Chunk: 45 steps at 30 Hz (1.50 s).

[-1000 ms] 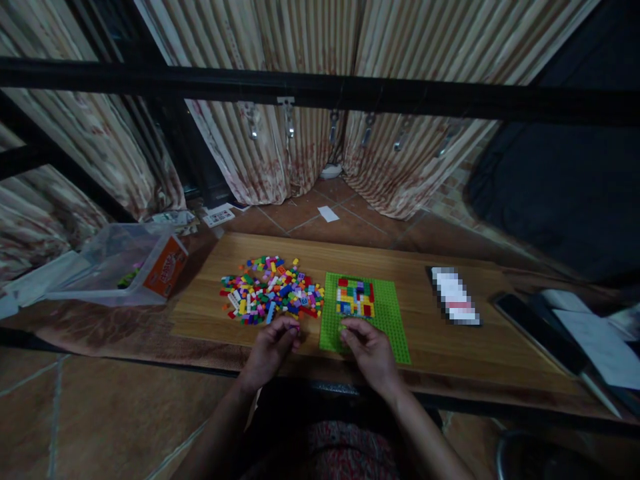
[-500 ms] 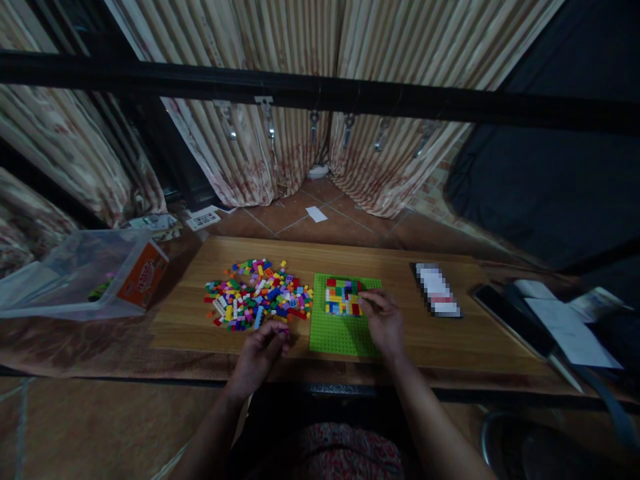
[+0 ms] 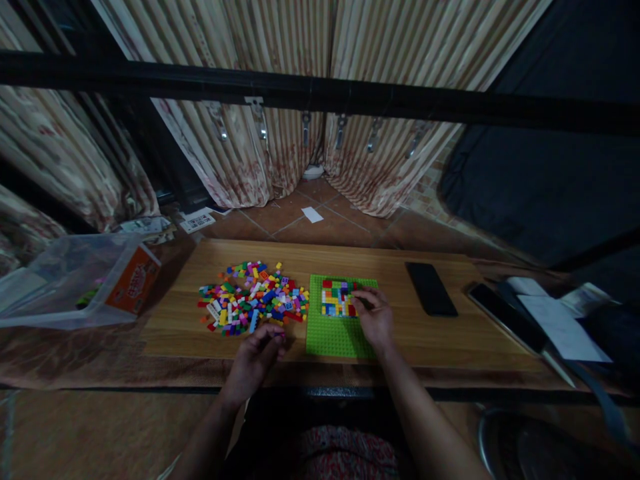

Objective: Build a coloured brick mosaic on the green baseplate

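A green baseplate (image 3: 340, 341) lies on the wooden board, bearing a block of colourful bricks (image 3: 336, 300) in its upper half. My right hand (image 3: 375, 316) is over the right edge of that block, thumb and fingertips pinched; whatever lies between them is hidden. Left of the plate, a loose pile of small toy bricks (image 3: 255, 297) in many colours is spread out. My left hand (image 3: 257, 350) rests just in front of the pile, its fingers closed on a small purple-pink toy brick (image 3: 281, 336) that barely shows.
The wooden board (image 3: 173, 333) forms the work surface. A dark phone (image 3: 431, 289) lies right of the baseplate, and another phone (image 3: 505, 317) sits by the papers (image 3: 565, 327) farther right. A clear plastic bin (image 3: 60, 307) with an orange label stands at left. A black bar (image 3: 280, 87) crosses ahead.
The phone beside the baseplate had a lit screen and is now dark. My hands keep nearly the same places, while the whole view has shifted slightly.
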{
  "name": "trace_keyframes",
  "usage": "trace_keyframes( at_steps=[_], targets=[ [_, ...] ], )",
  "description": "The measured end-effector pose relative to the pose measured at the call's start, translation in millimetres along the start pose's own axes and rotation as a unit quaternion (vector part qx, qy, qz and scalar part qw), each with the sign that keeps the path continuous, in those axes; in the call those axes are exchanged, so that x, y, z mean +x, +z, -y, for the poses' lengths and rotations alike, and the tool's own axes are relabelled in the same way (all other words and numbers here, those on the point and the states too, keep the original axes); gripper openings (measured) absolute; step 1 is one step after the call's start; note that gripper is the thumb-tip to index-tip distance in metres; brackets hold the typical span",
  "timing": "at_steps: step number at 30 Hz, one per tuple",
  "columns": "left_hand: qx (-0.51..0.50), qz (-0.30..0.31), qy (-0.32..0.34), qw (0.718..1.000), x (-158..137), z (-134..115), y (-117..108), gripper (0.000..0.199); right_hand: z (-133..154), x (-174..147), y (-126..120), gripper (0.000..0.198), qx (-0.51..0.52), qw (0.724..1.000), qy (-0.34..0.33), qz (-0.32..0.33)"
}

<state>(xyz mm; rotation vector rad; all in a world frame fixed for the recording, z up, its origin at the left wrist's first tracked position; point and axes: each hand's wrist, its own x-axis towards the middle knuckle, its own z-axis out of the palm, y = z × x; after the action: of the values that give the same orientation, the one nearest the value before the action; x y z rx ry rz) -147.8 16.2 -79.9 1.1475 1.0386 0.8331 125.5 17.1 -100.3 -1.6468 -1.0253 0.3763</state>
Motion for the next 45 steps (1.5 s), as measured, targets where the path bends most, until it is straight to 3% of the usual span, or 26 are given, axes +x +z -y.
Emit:
trace_keyframes(
  at_steps=[8,20,30,36,45],
  targets=[
    [-0.002,-0.002,0.005,1.0,0.8,-1.3,0.8,0.027,4.0,2.3,0.7,0.021,0.021,1.0,-0.019,0.009],
    [-0.021,0.005,0.008,1.0,0.3,2.5,-0.2,0.027,9.9,16.8,21.5,0.013,-0.047,0.994,-0.084,0.045],
    [-0.023,0.007,-0.005,1.0,-0.8,-3.7,0.1,0.03,14.2,14.5,24.4,0.014,-0.05,0.995,-0.078,0.046],
    [-0.012,0.009,-0.003,1.0,0.9,1.5,-0.9,0.029,20.5,13.6,33.8,0.013,-0.098,0.988,-0.109,0.048],
    [-0.036,0.002,-0.012,0.999,0.0,-4.1,0.8,0.032,23.8,17.3,33.1,0.012,-0.154,0.98,-0.105,0.067]
  ],
)
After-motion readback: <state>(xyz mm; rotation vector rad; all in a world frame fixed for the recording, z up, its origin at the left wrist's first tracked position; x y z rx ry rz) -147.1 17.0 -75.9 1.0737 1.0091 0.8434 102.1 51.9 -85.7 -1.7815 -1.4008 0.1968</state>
